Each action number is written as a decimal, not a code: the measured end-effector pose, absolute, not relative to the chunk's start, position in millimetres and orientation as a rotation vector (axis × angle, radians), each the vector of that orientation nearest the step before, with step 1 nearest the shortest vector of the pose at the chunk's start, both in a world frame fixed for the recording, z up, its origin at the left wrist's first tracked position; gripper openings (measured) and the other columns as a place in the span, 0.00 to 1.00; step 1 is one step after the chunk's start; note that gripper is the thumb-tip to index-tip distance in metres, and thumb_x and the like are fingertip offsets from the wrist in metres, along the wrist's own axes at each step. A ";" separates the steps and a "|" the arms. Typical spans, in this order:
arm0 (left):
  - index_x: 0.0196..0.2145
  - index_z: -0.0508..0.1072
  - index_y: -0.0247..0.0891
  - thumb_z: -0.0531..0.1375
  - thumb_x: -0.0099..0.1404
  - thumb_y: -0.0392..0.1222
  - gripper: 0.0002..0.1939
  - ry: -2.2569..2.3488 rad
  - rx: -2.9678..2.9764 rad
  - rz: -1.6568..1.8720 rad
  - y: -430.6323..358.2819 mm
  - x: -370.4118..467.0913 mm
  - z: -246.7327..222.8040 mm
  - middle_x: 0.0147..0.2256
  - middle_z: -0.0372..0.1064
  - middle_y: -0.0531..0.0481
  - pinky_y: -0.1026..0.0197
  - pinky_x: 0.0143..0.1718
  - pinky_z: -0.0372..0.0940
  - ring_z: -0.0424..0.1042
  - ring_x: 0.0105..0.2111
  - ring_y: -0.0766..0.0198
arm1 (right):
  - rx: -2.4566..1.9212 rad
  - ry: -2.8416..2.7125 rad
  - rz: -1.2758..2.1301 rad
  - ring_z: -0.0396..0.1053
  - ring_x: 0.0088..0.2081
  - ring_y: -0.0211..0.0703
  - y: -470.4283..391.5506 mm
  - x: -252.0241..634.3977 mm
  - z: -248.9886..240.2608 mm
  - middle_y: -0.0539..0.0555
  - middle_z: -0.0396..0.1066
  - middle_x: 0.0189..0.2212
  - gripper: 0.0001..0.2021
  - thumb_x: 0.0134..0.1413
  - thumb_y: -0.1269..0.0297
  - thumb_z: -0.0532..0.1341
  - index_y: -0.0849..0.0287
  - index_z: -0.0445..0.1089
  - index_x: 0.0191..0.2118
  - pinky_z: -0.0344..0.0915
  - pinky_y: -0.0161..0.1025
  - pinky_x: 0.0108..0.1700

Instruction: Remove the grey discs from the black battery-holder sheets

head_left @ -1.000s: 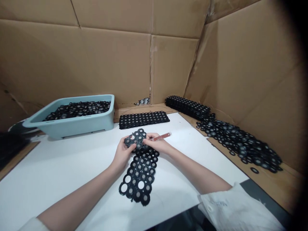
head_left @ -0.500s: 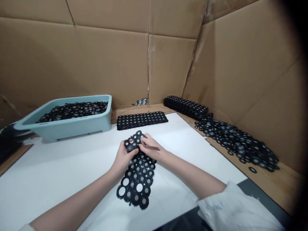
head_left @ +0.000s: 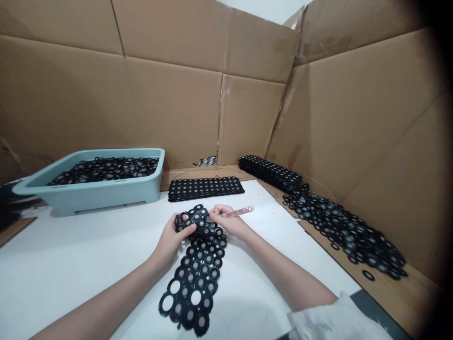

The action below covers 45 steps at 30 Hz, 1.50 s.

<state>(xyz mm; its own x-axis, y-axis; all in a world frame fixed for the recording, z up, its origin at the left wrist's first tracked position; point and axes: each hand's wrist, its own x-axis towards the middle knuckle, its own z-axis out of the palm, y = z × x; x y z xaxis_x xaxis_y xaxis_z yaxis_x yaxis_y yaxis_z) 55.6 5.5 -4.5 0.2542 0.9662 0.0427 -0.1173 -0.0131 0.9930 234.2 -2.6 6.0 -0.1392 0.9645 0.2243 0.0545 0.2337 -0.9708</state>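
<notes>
My left hand (head_left: 173, 236) grips the upper end of a black sheet of joined rings (head_left: 201, 267), its thumb on top. The sheet hangs down toward the front over the white table; most rings have grey centres, and a few near its lower end show white. At the sheet's upper right edge, my right hand (head_left: 226, 221) is closed round a thin tool with a pinkish, clear-wrapped handle (head_left: 240, 212). The tool's tip meets the rings near the left fingers, and its exact contact is too small to tell.
A light blue basin (head_left: 106, 191) of black rings stands at the back left. A flat ring sheet (head_left: 206, 189) lies behind my hands. Stacked sheets (head_left: 271, 172) and a heap of loose rings (head_left: 348, 231) line the right side. Cardboard walls (head_left: 170, 104) enclose the table (head_left: 71, 264).
The view has tilted up. My right hand has turned, and the tool handle now points up to the right. The sheet's top end has shifted in my left hand.
</notes>
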 end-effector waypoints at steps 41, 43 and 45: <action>0.35 0.72 0.32 0.64 0.48 0.44 0.17 0.886 1.237 1.013 -5.6 55.7 3.8 0.38 0.71 0.42 0.56 0.42 0.59 0.68 0.41 0.52 | -0.956 -1.371 1.260 0.67 0.28 0.35 -15.4 229.2 21.0 0.50 0.67 0.25 0.15 0.43 0.59 0.61 0.60 0.54 0.19 0.65 0.37 0.35; 0.35 0.72 0.33 0.64 0.48 0.44 0.17 0.899 1.259 1.003 -4.6 55.5 1.9 0.38 0.71 0.42 0.55 0.43 0.59 0.68 0.40 0.52 | -0.963 -1.373 1.260 0.67 0.29 0.35 -17.3 227.8 23.0 0.50 0.67 0.25 0.15 0.43 0.60 0.60 0.60 0.54 0.19 0.66 0.37 0.36; 0.35 0.73 0.33 0.64 0.48 0.44 0.16 0.923 1.259 1.017 -3.4 55.2 -0.4 0.37 0.71 0.42 0.55 0.42 0.59 0.68 0.39 0.52 | -0.956 -1.378 1.257 0.67 0.29 0.35 -18.7 226.9 24.5 0.50 0.67 0.26 0.16 0.44 0.60 0.60 0.60 0.53 0.18 0.66 0.37 0.36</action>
<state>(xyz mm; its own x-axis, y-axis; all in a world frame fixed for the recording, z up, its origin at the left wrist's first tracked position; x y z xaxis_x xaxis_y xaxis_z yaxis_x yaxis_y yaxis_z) 55.2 -3.4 -0.4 0.3005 0.9538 0.0009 -0.0914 0.0278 0.9954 226.9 -18.7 24.5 -0.1892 0.9691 0.1582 -0.0683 0.1478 -0.9867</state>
